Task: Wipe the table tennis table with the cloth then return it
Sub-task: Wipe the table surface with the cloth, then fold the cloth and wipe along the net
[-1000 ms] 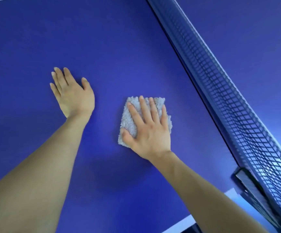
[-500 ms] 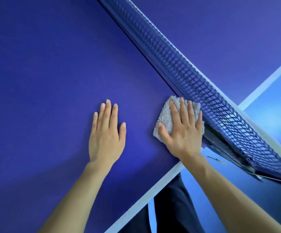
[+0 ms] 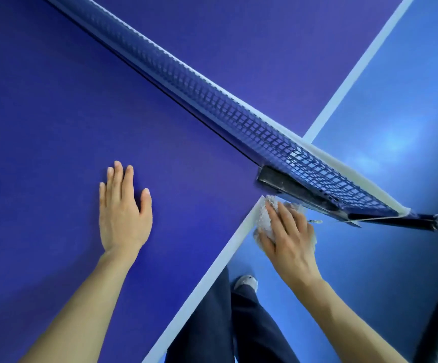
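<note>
The left hand (image 3: 123, 213) lies flat on the table (image 3: 42, 113), fingers straight and together, thumb apart. To the right, at the table's white side edge, the blurred cloth (image 3: 265, 218) sits under the right hand (image 3: 288, 242), just near of the net clamp (image 3: 286, 183). The fingers lie slightly spread over the cloth; I cannot tell whether they grip it.
</note>
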